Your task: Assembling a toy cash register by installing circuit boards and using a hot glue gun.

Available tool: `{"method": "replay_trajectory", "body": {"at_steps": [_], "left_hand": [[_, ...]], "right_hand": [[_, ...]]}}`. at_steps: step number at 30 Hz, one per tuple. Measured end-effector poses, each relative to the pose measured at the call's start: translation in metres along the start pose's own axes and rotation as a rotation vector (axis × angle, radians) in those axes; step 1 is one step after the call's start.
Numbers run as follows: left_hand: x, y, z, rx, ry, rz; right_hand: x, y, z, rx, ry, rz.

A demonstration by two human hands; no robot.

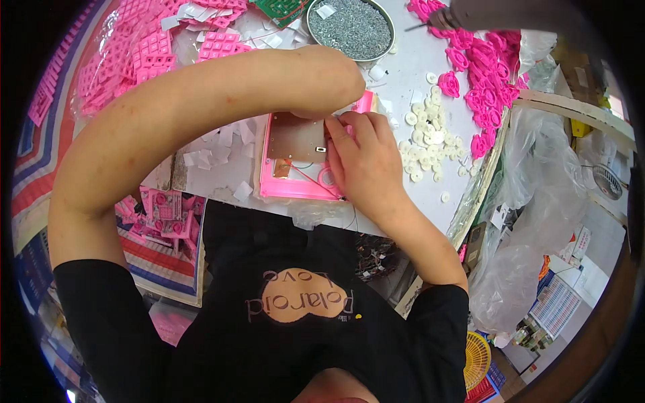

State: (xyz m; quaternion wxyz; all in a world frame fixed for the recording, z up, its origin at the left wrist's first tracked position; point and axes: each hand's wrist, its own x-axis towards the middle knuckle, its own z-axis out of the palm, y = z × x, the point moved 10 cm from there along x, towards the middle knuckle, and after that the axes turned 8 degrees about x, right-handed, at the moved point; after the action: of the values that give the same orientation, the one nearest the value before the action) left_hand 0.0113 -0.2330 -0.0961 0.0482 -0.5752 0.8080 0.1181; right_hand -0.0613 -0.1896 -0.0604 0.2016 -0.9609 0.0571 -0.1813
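A pink plastic case (302, 189) lies open at the table's near edge. Inside it are a brown-grey board (295, 138) with a small switch-like part, thin red wires and a copper-coloured piece (283, 168). My left hand (336, 77) reaches over the case's far side; its fingers are hidden beneath it. Along the right side of the case, my right hand (368, 151) has its fingers bent and drawn together near the board's edge. What those fingertips pinch is too small to name. A little clear plastic film (316, 215) sticks out under the case's near edge.
Beyond the case stands a round bowl of small screws (353, 30). White plastic wheels (426, 141) and a pile of pink parts (484, 74) lie to the right, under a hanging power screwdriver (463, 17). Pink keypads (151, 57) and paper scraps (205, 154) are left.
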Motion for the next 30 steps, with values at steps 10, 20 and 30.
{"method": "replay_trajectory", "body": {"at_steps": [10, 20, 30], "left_hand": [[-0.046, -0.026, -0.039, -0.300, 0.612, -0.188], [-0.076, -0.055, -0.002, -0.239, 0.499, -0.617], [-0.109, -0.022, -0.018, -0.331, 0.846, -0.482]], "right_hand": [[-0.002, -0.005, 0.003, -0.067, 0.027, 0.181], [0.005, 0.003, -0.005, -0.007, -0.044, 0.101], [0.030, 0.040, -0.014, 0.462, 0.164, 0.219]]}}
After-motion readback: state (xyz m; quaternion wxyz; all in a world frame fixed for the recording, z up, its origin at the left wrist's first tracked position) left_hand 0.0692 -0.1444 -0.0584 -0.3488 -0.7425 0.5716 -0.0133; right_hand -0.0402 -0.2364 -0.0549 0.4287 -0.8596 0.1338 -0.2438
